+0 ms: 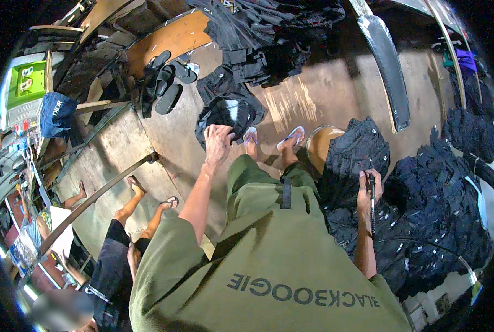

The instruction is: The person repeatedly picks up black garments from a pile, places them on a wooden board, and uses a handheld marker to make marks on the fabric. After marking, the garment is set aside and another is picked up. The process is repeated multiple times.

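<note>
Sorting looks under way: your left hand closes its fingers on the dark garment lying on the floor, your right hand grips a slim dark tool, so lift it next.

We have only one view, from a camera worn on the person's head. It looks steeply down over the green shirt toward the concrete floor, so the person's own body fills the lower middle. The feet in sandals lie near the centre, far below the lens. The wide lens bends straight edges, and a black rim closes the corners of the picture.
</note>
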Tool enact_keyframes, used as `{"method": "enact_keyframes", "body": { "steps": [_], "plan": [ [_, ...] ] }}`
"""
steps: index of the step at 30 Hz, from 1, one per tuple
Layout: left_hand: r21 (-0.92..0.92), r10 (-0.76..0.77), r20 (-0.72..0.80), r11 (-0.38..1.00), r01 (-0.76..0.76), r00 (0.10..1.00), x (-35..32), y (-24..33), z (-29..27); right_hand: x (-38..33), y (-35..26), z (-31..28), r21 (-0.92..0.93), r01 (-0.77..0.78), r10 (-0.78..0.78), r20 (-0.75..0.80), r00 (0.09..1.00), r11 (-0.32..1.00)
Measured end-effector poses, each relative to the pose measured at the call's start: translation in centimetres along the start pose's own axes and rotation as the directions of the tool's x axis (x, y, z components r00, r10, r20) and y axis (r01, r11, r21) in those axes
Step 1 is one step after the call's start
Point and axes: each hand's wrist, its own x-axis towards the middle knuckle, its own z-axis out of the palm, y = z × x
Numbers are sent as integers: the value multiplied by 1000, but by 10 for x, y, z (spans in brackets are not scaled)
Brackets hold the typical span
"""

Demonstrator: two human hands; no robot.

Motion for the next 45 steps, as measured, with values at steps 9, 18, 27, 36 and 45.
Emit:
{"method": "enact_keyframes", "body": {
  "steps": [9, 18, 27, 36, 45],
  "plan": [
    [315, -361, 174, 902, 296, 916, 114, -179, -3, -45, -33, 13, -7, -18, 18, 30, 999, 1000],
    [132, -382, 84, 920, 370, 920, 119, -162, 59, -77, -9, 7, 31, -192, 193, -8, 981, 981],
    [-90, 56, 960, 990, 110, 275, 48, 69, 193, -26, 173, -33, 177, -566, 586, -390, 711, 805],
    [-221, 277, 867, 959, -178, 415, 187, 322, 232, 119, 309, 34, -24, -475, 336, -675, 656, 880],
    [-455, 498, 850, 859, -235, 172, 178, 504, 267, 80, 372, -13, 247, -575, 587, -608, 535, 780]
  ]
}}
